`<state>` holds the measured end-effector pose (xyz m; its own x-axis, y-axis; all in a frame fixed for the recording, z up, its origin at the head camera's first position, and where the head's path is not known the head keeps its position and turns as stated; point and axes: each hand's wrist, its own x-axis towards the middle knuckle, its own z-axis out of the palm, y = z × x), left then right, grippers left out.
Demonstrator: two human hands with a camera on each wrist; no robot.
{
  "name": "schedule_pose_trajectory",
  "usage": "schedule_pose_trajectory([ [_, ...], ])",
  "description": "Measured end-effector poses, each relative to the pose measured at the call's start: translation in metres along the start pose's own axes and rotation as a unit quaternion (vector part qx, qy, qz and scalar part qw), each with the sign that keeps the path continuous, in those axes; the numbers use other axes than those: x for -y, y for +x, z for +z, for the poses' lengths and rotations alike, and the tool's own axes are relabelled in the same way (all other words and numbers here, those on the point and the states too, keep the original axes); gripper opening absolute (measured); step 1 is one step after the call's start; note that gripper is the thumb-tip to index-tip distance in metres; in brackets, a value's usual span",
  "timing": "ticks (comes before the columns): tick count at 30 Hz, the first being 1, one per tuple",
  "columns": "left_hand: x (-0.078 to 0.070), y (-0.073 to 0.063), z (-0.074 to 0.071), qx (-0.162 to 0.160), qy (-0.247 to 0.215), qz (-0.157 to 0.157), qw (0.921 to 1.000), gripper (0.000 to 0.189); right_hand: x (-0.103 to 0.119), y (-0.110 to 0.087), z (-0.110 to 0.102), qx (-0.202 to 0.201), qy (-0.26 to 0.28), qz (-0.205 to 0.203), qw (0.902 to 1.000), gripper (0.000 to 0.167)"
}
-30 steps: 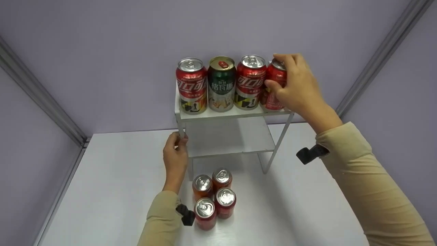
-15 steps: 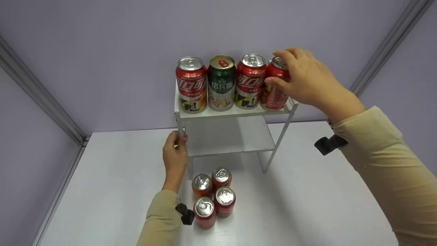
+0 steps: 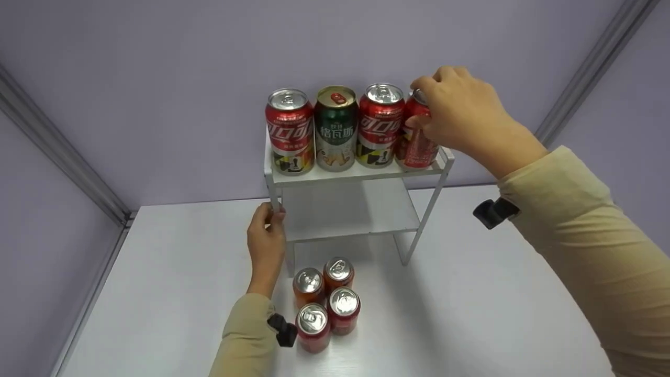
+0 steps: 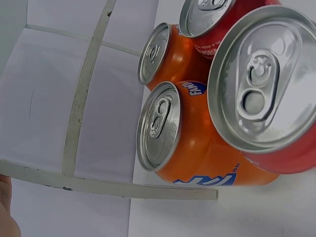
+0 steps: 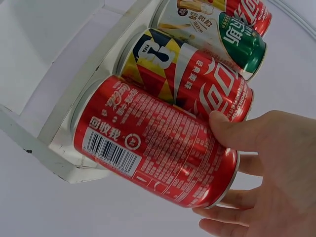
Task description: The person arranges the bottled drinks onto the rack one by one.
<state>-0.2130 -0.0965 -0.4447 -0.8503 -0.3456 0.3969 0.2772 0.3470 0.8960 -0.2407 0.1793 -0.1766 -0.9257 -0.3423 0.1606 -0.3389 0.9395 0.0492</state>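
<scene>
My right hand point(image 3: 463, 112) grips a red cola can point(image 5: 158, 143) around its upper part, thumb on the near side and other fingers behind. This can stands at the right end of the white rack's top shelf point(image 3: 356, 177). To its left, in one row, are a cola can point(image 3: 378, 128), a green-and-white kvass can point(image 3: 336, 131) and another cola can point(image 3: 290, 136). Lower down, my left hand point(image 3: 266, 238) holds the rack's front left leg. Only a bit of that hand shows at the edge of the left wrist view.
On the white table point(image 3: 172, 293), in front of the rack, two orange Fanta cans point(image 4: 197, 138) and two red cans point(image 3: 315, 337) stand close together. The rack's lower shelf point(image 3: 345, 209) lies above and behind them. Pale panels point(image 3: 209, 104) enclose the table.
My right wrist swung out to the right and rose, then came back slightly left; its fingers now curl farther over the can's top. My left hand stays on the leg.
</scene>
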Motion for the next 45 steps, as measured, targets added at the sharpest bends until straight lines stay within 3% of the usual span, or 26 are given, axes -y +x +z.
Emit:
schedule_pose_trajectory([
  [11,-0.001,-0.003,0.001,0.002,0.006,0.003,1.0000,0.013,-0.004,-0.001,0.006,0.000,-0.003,-0.032,0.9995,0.051],
  [19,-0.002,-0.001,0.002,0.000,0.001,0.005,1.0000,0.009,-0.014,-0.005,0.007,0.004,0.040,-0.068,0.9969,0.049],
  [24,-0.001,0.000,0.002,0.002,0.001,0.008,1.0000,0.010,-0.017,-0.005,0.006,0.006,0.047,-0.062,0.9969,0.055],
  [28,0.001,0.001,0.001,0.004,-0.002,0.008,1.0000,0.011,-0.017,-0.003,0.010,-0.009,0.017,-0.043,0.9989,0.061],
  [35,0.005,0.000,0.000,0.004,-0.001,0.009,1.0000,0.012,-0.017,-0.003,0.019,-0.048,0.022,-0.057,0.9970,0.050],
  [45,0.005,0.001,0.000,-0.002,0.000,0.020,0.9998,0.011,-0.018,-0.003,0.021,-0.020,0.061,-0.067,0.9956,0.054],
])
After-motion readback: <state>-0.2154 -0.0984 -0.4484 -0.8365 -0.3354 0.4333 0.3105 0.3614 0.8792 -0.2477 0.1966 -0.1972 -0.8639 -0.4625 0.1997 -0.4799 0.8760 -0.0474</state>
